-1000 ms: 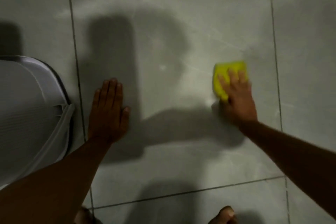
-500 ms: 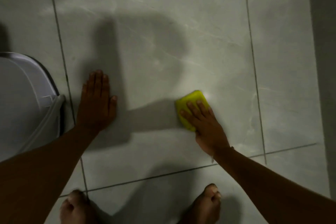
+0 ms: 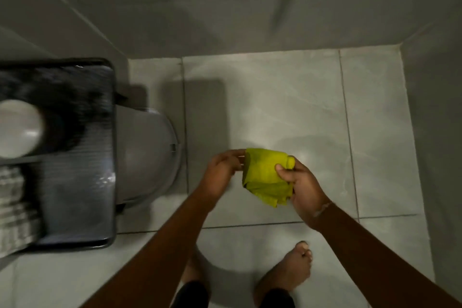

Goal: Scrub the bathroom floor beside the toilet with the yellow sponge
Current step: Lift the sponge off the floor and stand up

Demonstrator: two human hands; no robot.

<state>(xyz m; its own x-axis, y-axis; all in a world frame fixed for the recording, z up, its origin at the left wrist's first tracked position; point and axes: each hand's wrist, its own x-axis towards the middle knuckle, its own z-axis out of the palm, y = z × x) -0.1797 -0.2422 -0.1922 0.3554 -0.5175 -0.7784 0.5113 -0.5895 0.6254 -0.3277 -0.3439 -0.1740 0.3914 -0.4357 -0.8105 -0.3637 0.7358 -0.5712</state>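
Observation:
The yellow sponge (image 3: 265, 175), soft and crumpled like a cloth, is held up in the air above the floor tiles (image 3: 287, 107). My right hand (image 3: 301, 185) grips its right side, thumb on top. My left hand (image 3: 222, 170) holds its left edge with the fingertips. The toilet (image 3: 147, 155) stands to the left, its rounded grey base beside a dark tray-like top. Both my bare feet show below, at the bottom of the view.
A dark rectangular tray (image 3: 75, 182) with a white round object (image 3: 17, 130) on it sits over the toilet at left. Grey walls close the space at the back and right (image 3: 435, 132). My right foot (image 3: 285, 275) stands on the tile.
I have risen from the floor; the view is now much higher. The sponge has been lifted off the tile, and my left hand has left the floor and taken hold of it too.

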